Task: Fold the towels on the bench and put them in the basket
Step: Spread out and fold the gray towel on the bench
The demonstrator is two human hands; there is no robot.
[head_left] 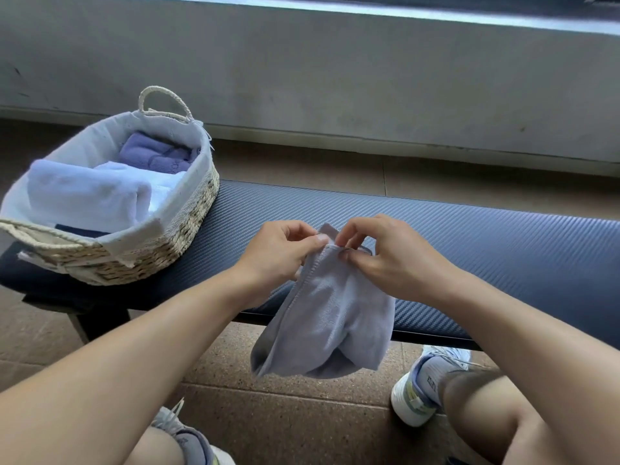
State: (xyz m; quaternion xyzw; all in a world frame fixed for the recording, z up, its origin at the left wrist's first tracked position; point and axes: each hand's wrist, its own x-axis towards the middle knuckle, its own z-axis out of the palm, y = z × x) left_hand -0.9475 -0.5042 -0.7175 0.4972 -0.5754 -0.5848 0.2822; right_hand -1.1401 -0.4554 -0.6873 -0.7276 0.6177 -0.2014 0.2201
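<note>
Head view, basket (188, 209) cut off left, towel (330, 317) bunched

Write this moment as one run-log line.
left hand: pinches grey towel | right hand: pinches same top edge | towel: hanging, unfolded | basket: holds folded towels

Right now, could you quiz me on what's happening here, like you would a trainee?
1. True or false: the grey towel lies flat on the bench.
2. Which hands pinch the towel's top edge? A) left hand only B) right hand only C) both
3. Fill in: the basket stands on the person's ____ side of the bench.

Key: 1 false, it hangs from the hands; 2 C; 3 left.
</note>
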